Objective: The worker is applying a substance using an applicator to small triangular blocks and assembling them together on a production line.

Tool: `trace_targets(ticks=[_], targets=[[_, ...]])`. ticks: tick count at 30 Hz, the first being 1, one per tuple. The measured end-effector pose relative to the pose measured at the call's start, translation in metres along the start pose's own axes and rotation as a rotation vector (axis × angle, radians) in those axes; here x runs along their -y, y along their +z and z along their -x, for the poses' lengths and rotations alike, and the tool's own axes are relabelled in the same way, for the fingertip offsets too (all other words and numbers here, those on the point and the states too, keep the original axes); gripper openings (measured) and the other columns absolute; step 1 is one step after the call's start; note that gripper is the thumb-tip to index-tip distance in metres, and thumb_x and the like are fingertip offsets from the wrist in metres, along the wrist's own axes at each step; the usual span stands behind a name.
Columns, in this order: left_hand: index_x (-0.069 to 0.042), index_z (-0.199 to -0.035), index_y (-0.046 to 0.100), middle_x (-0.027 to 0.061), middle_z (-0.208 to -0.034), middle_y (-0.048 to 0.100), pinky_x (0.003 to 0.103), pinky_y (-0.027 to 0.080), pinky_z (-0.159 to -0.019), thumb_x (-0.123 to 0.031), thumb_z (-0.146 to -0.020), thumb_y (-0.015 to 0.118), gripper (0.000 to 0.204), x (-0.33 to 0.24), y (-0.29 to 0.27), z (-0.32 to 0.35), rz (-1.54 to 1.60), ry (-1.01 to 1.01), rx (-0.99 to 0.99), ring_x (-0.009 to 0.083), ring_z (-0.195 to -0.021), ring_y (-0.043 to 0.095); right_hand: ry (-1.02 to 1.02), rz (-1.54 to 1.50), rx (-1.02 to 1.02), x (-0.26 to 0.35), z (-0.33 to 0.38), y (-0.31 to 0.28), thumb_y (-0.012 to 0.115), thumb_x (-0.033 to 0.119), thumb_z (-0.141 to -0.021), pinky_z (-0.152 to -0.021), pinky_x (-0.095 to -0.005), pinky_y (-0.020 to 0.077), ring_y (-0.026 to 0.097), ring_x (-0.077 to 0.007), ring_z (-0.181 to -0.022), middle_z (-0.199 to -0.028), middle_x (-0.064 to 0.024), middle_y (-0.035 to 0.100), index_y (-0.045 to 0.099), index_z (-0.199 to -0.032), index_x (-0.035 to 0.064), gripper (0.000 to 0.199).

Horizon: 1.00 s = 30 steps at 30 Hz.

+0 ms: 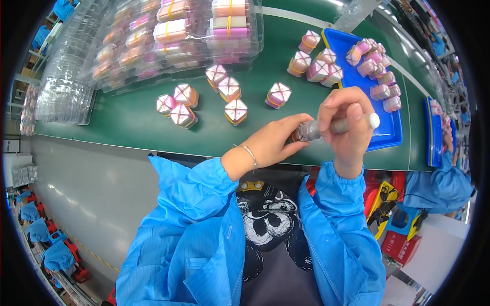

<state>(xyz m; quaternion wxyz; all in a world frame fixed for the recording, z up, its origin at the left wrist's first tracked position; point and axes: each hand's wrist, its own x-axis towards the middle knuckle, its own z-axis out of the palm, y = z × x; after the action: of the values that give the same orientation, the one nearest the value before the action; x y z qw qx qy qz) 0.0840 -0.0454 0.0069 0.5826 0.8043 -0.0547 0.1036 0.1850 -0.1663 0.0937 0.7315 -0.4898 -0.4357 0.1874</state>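
While the left hand [273,142] grips a small see-through piece [308,131] between thumb and fingers, the right hand [349,120] has its fingers curled around a pale, round-sided tube [341,125], both grips closed. Piece and tube lie nearly end to end above the near edge of the worktop [283,48], though whether they are joined is hard to tell. Their shared long axis runs left to right, rising slightly toward the tube's smooth, rounded white end [374,120], which points to the person's right. Beyond, on the matte green surface, stand six-sided blocks [279,95] with white tops creased by pinkish lines; more fill part of a glossy blue plastic tray [384,136] at right. Thin, clear moulded trays [64,86] are stacked at far left.
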Motion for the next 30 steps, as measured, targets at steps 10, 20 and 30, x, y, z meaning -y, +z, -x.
trace_targets(ticks=[10,20,30], targets=[[-0.005,-0.126,0.049,0.0163,-0.096,0.061,0.038,0.050,-0.071,-0.017,-0.087,0.069,0.046,-0.003,-0.004,0.001,0.034,-0.003,0.016,0.0279,-0.079,0.062,0.089,0.069,-0.024,0.004,0.000,0.014,0.052,0.025,-0.099,-0.043,-0.0209,0.0305,0.043,-0.0046,-0.048,-0.062,-0.0042,0.055,0.057,-0.079,0.0011,0.031],[-0.004,-0.117,0.056,0.0126,-0.091,0.061,0.035,0.051,-0.070,-0.016,-0.087,0.068,0.034,-0.007,0.000,0.003,0.058,0.037,-0.107,0.0250,-0.077,0.062,0.141,0.040,-0.067,-0.001,-0.002,0.013,0.052,0.018,-0.097,-0.039,-0.0217,0.0264,0.037,-0.0041,-0.044,-0.057,-0.0050,0.053,0.047,-0.067,0.0049,0.033],[-0.004,-0.114,0.057,0.0119,-0.089,0.062,0.035,0.052,-0.070,-0.015,-0.087,0.068,0.031,-0.013,0.001,0.005,0.051,-0.058,-0.084,0.0243,-0.077,0.063,0.142,0.006,-0.094,-0.006,0.001,0.010,0.051,0.018,-0.097,-0.037,-0.0214,0.0258,0.037,-0.0044,-0.042,-0.057,-0.0055,0.054,0.047,-0.067,0.0052,0.032]])
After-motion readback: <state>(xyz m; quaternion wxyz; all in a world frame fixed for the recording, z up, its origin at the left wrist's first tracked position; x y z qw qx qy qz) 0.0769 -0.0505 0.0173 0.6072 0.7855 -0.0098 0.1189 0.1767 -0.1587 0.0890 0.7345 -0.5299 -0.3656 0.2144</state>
